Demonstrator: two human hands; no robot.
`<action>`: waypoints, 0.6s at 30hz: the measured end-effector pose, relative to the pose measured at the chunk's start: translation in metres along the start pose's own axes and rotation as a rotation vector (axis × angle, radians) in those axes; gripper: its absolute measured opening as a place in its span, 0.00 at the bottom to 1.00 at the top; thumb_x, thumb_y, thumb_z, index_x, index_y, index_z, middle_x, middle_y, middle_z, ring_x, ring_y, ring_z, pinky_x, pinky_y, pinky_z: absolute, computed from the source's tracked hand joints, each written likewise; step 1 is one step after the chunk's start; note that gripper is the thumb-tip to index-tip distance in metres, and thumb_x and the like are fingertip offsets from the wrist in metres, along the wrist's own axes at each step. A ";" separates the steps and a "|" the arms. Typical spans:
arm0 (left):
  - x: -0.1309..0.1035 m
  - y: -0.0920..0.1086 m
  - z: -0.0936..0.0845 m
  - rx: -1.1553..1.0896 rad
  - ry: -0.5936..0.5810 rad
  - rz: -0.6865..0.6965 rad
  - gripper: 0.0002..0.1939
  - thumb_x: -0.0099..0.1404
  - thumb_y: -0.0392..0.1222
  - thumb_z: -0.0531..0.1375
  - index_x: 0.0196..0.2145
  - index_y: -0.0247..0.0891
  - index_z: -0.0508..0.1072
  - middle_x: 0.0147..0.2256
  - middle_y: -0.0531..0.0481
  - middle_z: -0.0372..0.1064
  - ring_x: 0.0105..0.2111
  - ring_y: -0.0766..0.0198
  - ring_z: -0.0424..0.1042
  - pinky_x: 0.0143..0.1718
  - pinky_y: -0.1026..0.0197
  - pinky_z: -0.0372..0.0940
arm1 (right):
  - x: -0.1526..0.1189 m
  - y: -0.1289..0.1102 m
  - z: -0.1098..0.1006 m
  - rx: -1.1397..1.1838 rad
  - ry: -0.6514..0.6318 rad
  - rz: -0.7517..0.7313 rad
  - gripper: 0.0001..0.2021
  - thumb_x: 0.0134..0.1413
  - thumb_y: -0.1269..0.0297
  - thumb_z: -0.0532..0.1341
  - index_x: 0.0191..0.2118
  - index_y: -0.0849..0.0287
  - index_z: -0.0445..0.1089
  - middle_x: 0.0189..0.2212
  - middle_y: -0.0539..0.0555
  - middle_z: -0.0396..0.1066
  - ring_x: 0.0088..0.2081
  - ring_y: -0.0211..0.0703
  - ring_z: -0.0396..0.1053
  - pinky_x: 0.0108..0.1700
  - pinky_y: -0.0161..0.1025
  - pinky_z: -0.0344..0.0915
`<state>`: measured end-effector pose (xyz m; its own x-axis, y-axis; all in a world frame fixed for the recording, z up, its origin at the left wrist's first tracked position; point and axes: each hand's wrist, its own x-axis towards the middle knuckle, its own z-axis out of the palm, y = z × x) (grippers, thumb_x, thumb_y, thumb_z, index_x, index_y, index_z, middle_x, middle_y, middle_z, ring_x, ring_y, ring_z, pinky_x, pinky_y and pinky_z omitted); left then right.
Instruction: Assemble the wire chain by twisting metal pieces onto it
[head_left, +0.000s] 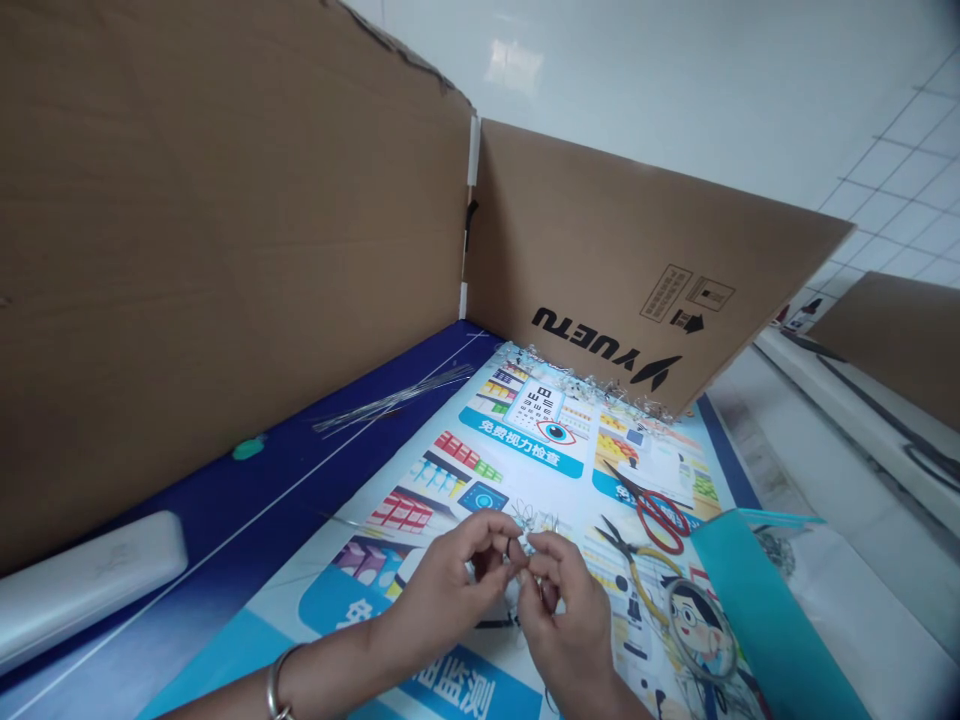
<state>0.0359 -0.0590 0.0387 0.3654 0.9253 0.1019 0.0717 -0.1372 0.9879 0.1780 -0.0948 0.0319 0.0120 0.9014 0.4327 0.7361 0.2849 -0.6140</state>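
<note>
My left hand [480, 565] and my right hand [562, 605] meet at the front middle, thumbs and fingers pinched together. Between their fingertips is a small silvery piece of thin wire [527, 543], mostly hidden by the fingers. Fine looped wire ends [534, 516] show just beyond the fingertips. To the right of my right hand lie pliers with yellow handles [639, 580] and red-handled scissors [661, 522], both with jaws or blades apart. A coil of wire [701, 628] rests nearer to me, beside the pliers.
A teal box [772, 610] stands at the right. Straight wires [394, 398] lie in a bundle at the left back, near a teal lump [248, 448] and a white case [94, 580]. Cardboard panels [247, 220] wall the back; wire scraps [592, 384] line one panel's foot.
</note>
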 end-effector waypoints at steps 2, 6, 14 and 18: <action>0.000 -0.001 0.002 0.069 0.030 0.015 0.10 0.57 0.32 0.54 0.38 0.38 0.64 0.28 0.55 0.66 0.26 0.68 0.64 0.30 0.67 0.61 | -0.001 0.001 0.001 -0.051 0.045 -0.121 0.14 0.50 0.73 0.54 0.44 0.57 0.62 0.31 0.51 0.73 0.27 0.37 0.70 0.29 0.32 0.65; 0.000 -0.001 0.005 0.148 0.067 0.028 0.12 0.55 0.29 0.53 0.37 0.39 0.64 0.27 0.56 0.64 0.26 0.68 0.63 0.30 0.66 0.60 | -0.002 -0.001 0.002 -0.131 0.096 -0.339 0.16 0.50 0.77 0.53 0.45 0.58 0.62 0.30 0.54 0.72 0.29 0.40 0.69 0.30 0.36 0.65; 0.001 0.001 0.006 0.062 0.050 0.007 0.12 0.54 0.28 0.52 0.36 0.38 0.63 0.28 0.56 0.67 0.26 0.69 0.65 0.29 0.67 0.60 | -0.004 -0.002 0.000 -0.034 0.106 -0.381 0.14 0.47 0.78 0.53 0.41 0.57 0.64 0.25 0.51 0.68 0.23 0.37 0.63 0.27 0.35 0.62; 0.005 0.001 0.000 0.128 -0.001 0.042 0.12 0.54 0.29 0.52 0.36 0.38 0.65 0.30 0.55 0.71 0.30 0.67 0.70 0.34 0.66 0.62 | -0.001 -0.002 -0.003 0.210 0.049 0.086 0.10 0.46 0.74 0.55 0.37 0.57 0.63 0.21 0.46 0.64 0.18 0.32 0.58 0.22 0.30 0.60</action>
<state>0.0376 -0.0540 0.0403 0.3717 0.9174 0.1425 0.1741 -0.2197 0.9599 0.1788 -0.0970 0.0351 0.1053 0.9099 0.4012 0.5741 0.2738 -0.7716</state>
